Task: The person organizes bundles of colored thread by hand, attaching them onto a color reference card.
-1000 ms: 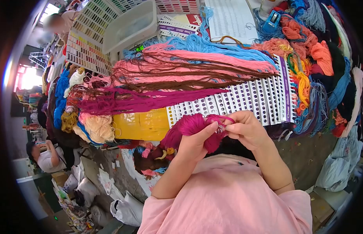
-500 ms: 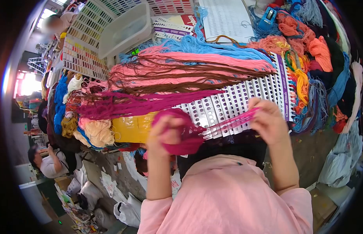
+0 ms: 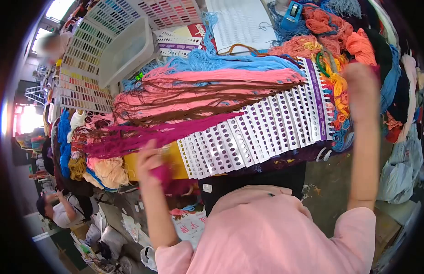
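A ball of magenta yarn is gripped in the closed left hand, just off the near edge of the desk, beside the yellow card. The right hand is raised and blurred over the desk's right edge, near the orange yarn; its grip cannot be made out. A white perforated card is seen lying between the hands.

We are observing a magenta yarn bundle, blurred, hanging bunched at the table's near edge beside the yellow card.
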`<state>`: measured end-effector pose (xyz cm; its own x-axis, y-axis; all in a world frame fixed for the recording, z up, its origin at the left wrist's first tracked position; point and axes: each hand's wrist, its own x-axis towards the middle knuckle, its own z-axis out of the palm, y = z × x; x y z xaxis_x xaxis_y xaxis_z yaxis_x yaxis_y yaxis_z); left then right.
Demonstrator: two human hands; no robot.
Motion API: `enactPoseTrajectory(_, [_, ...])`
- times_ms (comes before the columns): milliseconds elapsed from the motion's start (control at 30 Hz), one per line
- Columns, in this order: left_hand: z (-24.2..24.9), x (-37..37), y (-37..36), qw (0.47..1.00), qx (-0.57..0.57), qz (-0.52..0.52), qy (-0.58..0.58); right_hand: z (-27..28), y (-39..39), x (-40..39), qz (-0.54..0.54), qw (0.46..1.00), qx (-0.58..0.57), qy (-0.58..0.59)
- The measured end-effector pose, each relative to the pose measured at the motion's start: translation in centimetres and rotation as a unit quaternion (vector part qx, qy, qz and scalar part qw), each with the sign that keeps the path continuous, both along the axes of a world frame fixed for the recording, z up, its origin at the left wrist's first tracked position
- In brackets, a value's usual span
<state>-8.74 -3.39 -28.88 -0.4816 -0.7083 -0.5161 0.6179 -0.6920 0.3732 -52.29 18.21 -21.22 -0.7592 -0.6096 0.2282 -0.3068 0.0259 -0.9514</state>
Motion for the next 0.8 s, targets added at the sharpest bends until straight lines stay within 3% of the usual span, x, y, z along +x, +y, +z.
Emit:
enactPoseTrajectory(33, [0.0,-4.6,0.9,0.991,0.011,-0.115,0.067,-2.3,-1.7,1.8,0.066,0.995,0.076,-0.018])
enactPoseTrajectory(67, [0.1,-8.5,1.8,0.983,-0.028,-0.14,-0.119,-5.1,-3.7,3.6,0.127,0.982,0.089,-0.109])
enactPoseTrajectory(100, [-0.3,-11.5,2.3,0.963,-0.053,-0.203,-0.168,-6.8,-5.1,5.3,0.183,0.968,0.115,-0.13])
enactPoseTrajectory(133, [-0.8,-14.0,2.9,0.937,-0.078,-0.263,-0.217,-10.3,-6.3,6.5,0.19,0.976,0.082,-0.069])
enactPoseTrajectory(200, [-2.2,-17.8,4.3,0.874,-0.151,-0.348,-0.303,-11.6,-7.4,9.3,0.146,0.983,0.109,-0.007])
enactPoseTrajectory(267, [-4.5,-19.7,4.9,0.837,-0.17,-0.385,-0.351,-13.0,-7.6,10.8,0.128,0.97,0.135,0.157])
enactPoseTrajectory(300, [-5.3,-20.5,5.1,0.812,-0.198,-0.389,-0.387,-13.2,-7.6,11.3,0.1,0.956,0.126,0.244])
enactPoseTrajectory(433, [-3.3,-20.9,6.0,0.769,-0.24,-0.387,-0.448,-12.2,-6.9,10.5,0.113,0.964,0.123,0.208])
enactPoseTrajectory(533, [-1.9,-19.3,6.4,0.75,-0.342,-0.356,-0.439,-12.5,-6.7,10.5,0.123,0.963,0.092,0.219])
enactPoseTrajectory(667, [-3.3,-21.1,6.1,0.774,-0.292,-0.372,-0.421,-13.4,-6.9,10.9,0.124,0.957,0.09,0.244])
enactPoseTrajectory(700, [-3.8,-21.9,6.2,0.761,-0.29,-0.413,-0.407,-13.2,-6.9,10.8,0.122,0.958,0.08,0.246])
enactPoseTrajectory(800, [-3.7,-22.4,6.7,0.75,-0.275,-0.398,-0.452,-12.3,-6.6,10.0,0.11,0.968,0.083,0.209])
